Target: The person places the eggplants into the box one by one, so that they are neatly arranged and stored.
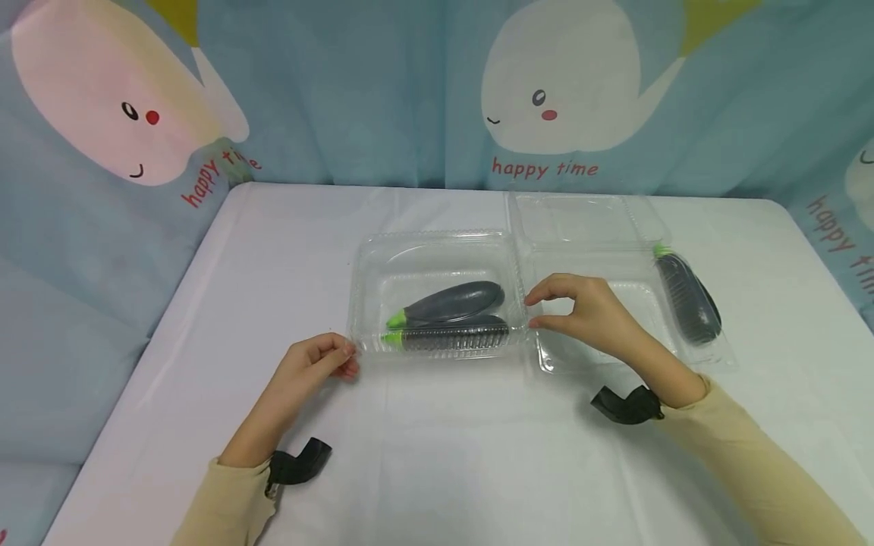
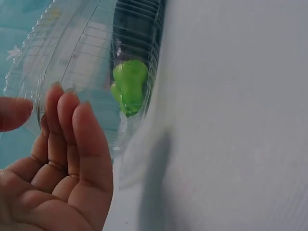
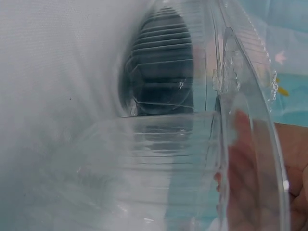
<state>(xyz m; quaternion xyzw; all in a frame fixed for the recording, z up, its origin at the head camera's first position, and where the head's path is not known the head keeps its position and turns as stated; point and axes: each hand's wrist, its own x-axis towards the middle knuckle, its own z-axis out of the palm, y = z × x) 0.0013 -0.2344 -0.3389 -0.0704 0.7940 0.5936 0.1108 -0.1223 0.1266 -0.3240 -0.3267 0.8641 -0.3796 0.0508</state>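
A clear plastic clamshell box (image 1: 437,258) stands mid-table with dark eggplants (image 1: 454,301) inside, their bright green stem ends pointing left. One eggplant shows through the ribbed front wall (image 1: 451,339). My left hand (image 1: 317,360) pinches the box's rim at the front left corner; the left wrist view shows thumb and fingers on either side of the rim (image 2: 39,108). At the right edge, my right hand (image 1: 580,311) holds the rim between curved thumb and index finger. In the right wrist view, clear plastic partly covers that hand (image 3: 248,168).
Right of the box, beneath my right hand, lies a second clear clamshell (image 1: 573,364), its lid (image 1: 580,220) folded open toward the back. Dark eggplant (image 1: 690,299) shows along its right side. A blue printed curtain (image 1: 382,91) hangs behind the white-covered table (image 1: 444,455).
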